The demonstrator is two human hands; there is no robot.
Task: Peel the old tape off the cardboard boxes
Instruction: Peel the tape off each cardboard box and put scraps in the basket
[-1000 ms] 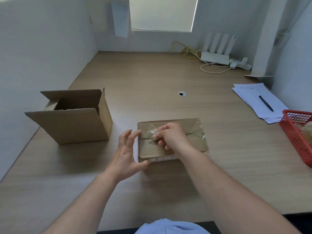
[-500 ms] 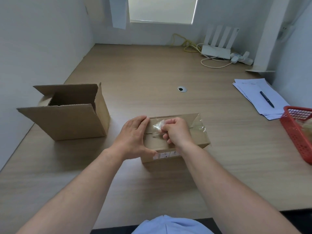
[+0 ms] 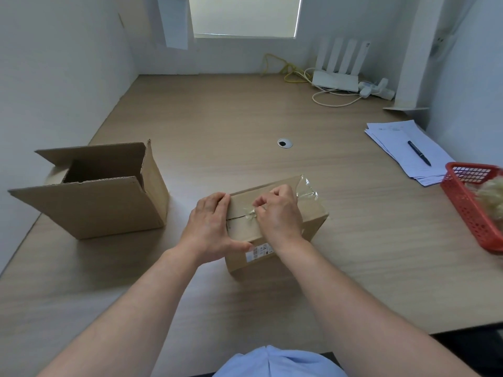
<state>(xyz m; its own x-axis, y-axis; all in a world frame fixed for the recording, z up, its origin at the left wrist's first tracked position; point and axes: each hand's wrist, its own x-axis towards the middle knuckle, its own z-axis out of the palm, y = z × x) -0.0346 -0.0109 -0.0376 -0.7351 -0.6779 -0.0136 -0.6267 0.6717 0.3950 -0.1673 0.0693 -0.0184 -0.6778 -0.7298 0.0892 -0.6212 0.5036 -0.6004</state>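
1. I am counting two cardboard boxes on the tabletop (image 3: pixel 217 118). A closed box (image 3: pixel 275 227) is lying right in front of the person. An open box (image 3: pixel 89 197) is standing well apart to its left with its flaps raised.
2. The left hand (image 3: pixel 209 227) is bracing the closed box's left end. Its fingers are lying fairly straight against the cardboard and its thumb is running along the near face.
3. The right hand (image 3: pixel 277 210) is clenching on the clear tape (image 3: pixel 249 212), pinching a crumpled strand of it at the seam on the box's top.
4. I am seeing more of that tape lifting off the box as a shiny loose flap at the far right end.
5. One white barcode label (image 3: pixel 258 250) is sitting on the closed box's near face, and its print is too small for me to read.
6. One red basket (image 3: pixel 473 213) is sitting at the right edge, holding pale crumpled stuff that I cannot identify.
7. One stack of papers (image 3: pixel 392 137) is lying beyond the basket, with one pen (image 3: pixel 419 157) on top.
8. One white router (image 3: pixel 336 80) with four antennas is standing at the back.
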